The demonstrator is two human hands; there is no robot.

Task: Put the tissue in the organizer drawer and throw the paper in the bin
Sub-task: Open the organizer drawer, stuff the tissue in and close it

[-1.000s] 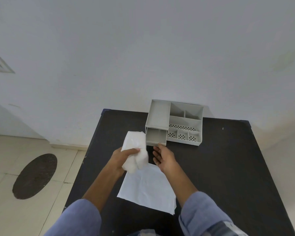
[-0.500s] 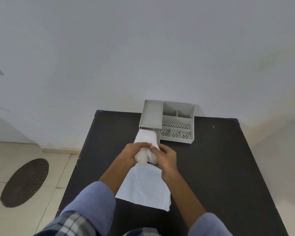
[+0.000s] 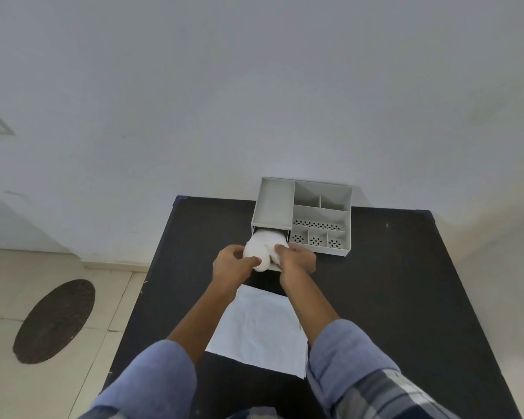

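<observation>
A grey plastic organizer (image 3: 321,213) stands at the far edge of the black table (image 3: 406,297), against the wall. Its drawer (image 3: 274,267) is pulled out at the lower left. The white bunched tissue (image 3: 260,249) sits in the drawer mouth, pressed between both hands. My left hand (image 3: 232,264) grips its left side and my right hand (image 3: 297,258) holds its right side. A flat white sheet of paper (image 3: 260,331) lies on the table under my forearms, nearer to me.
A white wall rises right behind the organizer. To the left of the table is a tiled floor with a dark oval mat (image 3: 53,320). No bin is in view.
The tissue, first held up in my left hand alone, has been brought forward into the open drawer. My right hand has joined it, and both hands have moved toward the organizer.
</observation>
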